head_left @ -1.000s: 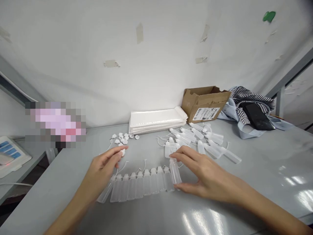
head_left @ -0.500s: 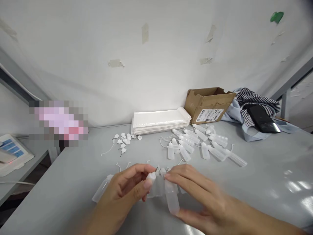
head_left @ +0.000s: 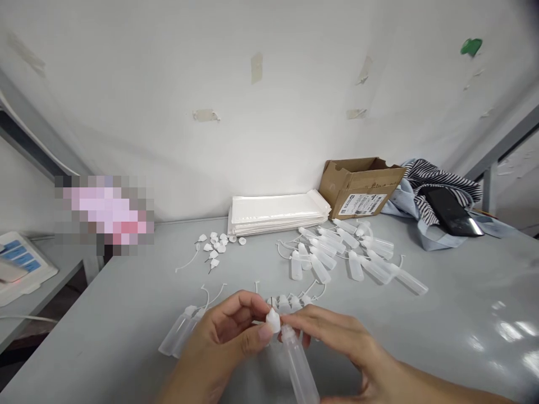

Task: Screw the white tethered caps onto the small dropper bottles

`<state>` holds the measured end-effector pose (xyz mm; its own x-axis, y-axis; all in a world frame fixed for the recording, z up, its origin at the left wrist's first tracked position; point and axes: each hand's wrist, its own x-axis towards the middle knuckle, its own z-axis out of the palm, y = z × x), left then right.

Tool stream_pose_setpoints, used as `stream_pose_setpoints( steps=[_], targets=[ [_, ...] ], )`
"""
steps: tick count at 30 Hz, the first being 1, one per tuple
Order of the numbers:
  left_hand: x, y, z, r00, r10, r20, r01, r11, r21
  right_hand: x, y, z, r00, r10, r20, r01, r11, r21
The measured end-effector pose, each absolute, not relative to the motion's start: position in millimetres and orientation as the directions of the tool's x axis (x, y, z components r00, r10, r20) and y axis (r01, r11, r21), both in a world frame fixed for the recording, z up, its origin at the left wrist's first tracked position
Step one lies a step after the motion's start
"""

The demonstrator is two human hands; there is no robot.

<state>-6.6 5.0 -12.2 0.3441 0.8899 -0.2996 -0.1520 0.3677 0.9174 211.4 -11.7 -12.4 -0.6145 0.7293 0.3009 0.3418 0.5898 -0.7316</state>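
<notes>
Grey surface: carries every item listed, spreading out on all sides of the two hands. Striped and pale blue cloth with a black phone lying on it: far right of the right grip, against the wall. Cardboard box, open-topped, label on its front: beyond and right of the right grip. Stack of white flat bags: straight beyond both grips, at the wall. Loose heap of clear dropper bottles: lying on their sides, beyond and right of the right grip, well apart from it. Row of bottles: lying side by side just left of and behind the left grip, partly hidden by the hands. Right hand: fingers closed around a clear dropper bottle, gripped at the neck, body slanting toward the camera, nozzle end pointing toward the left grip. Left hand: thumb and forefinger pinched narrowly on a small white cap, held touching the top of the bottle's nozzle, between the two grips. Scatter of white caps: on the surface beyond the left grip, well apart, a few with thin tethers.
</notes>
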Motion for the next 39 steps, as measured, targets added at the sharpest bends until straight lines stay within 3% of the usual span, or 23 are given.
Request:
stream_pose_setpoints(
  steps=[3, 7, 15, 23, 28, 39],
  targets=[
    [-2.6, 3.2, -11.5, 0.320, 0.892, -0.321, -0.189, 0.392, 0.900, 211.6, -13.6, -16.0, -0.615, 0.733, 0.292, 0.365, 0.592, -0.718],
    [-1.1, 0.7, -4.8, 0.271, 0.891, -0.364, -0.167, 0.416, 0.894, 211.5, -15.0, -17.5, -0.586, 0.764, 0.271, 0.310, 0.521, -0.795],
    [-5.7, 0.1, -7.7, 0.332, 0.878, -0.346, -0.104, 0.398, 0.911, 212.5, -14.8, -16.5, -0.599, 0.774, 0.205, 0.246, 0.422, -0.873],
    [-2.1, 0.8, -11.6, 0.247, 0.899, -0.362, -0.267, 0.423, 0.866, 208.0, -14.2, -11.8, -0.569, 0.801, 0.186, 0.216, 0.363, -0.907],
    [2.8, -0.5, -16.7, 0.295, 0.870, -0.396, -0.274, 0.474, 0.837, 205.8, -14.7, -13.4, -0.590, 0.791, 0.165, 0.213, 0.349, -0.913],
    [-1.8, -1.2, -12.4, 0.293, 0.885, -0.363, -0.168, 0.421, 0.891, 201.3, -8.5, -9.9, -0.600, 0.794, 0.098, 0.203, 0.270, -0.941]
  ],
)
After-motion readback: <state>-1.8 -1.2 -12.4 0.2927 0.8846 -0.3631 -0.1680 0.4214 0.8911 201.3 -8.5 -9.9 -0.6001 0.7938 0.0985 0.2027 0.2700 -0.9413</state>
